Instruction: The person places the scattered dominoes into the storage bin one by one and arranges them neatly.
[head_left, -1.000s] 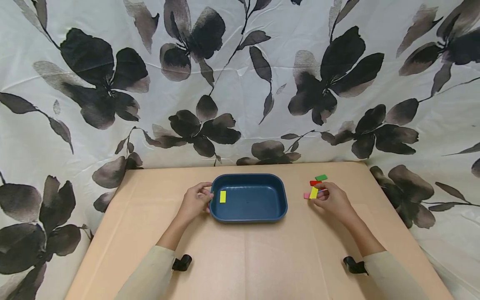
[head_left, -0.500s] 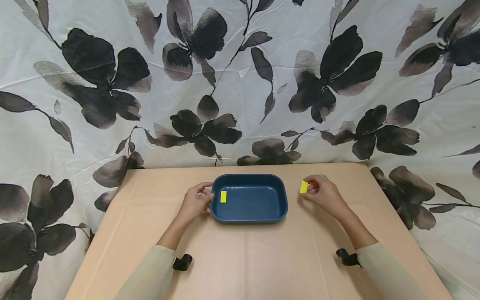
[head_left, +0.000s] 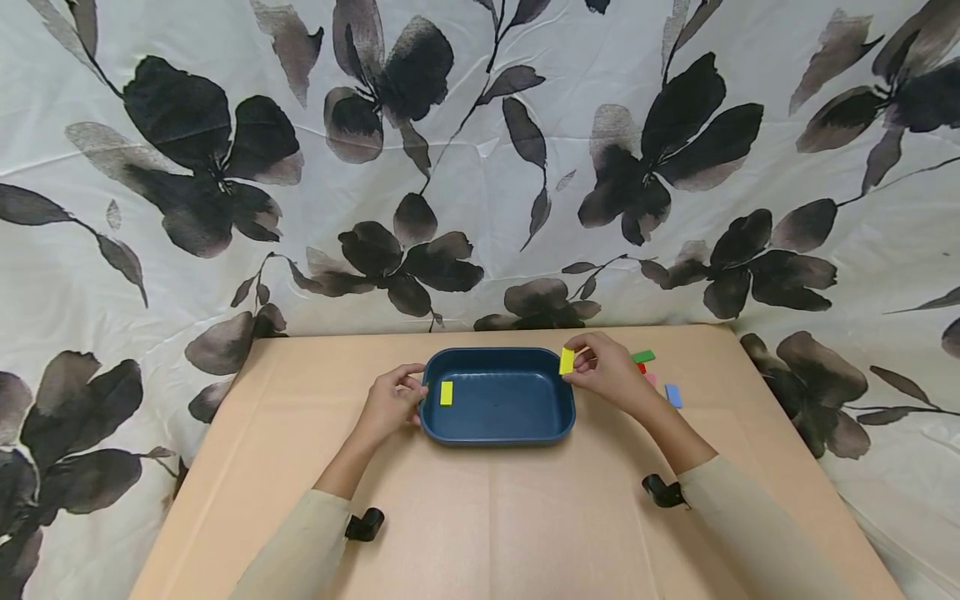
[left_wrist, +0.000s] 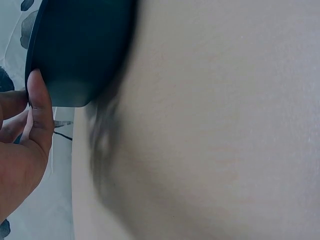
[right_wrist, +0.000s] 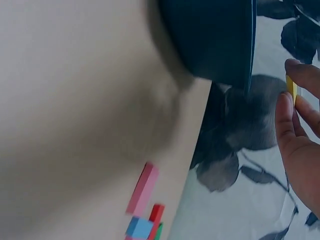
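Right hand [head_left: 611,372] pinching a small yellow rectangular block [head_left: 566,361] over the dark blue plastic tray [head_left: 497,433] — left hand [head_left: 390,404] gripping the rim, likely steadying it.

The tray [head_left: 497,425] looked like smooth dark-blue plastic with a slight sheen. The table [head_left: 487,533] was matt tan, like cardboard. The backdrop [head_left: 480,167] was creased printed cloth. The small blocks [head_left: 642,357] looked matt and smooth.
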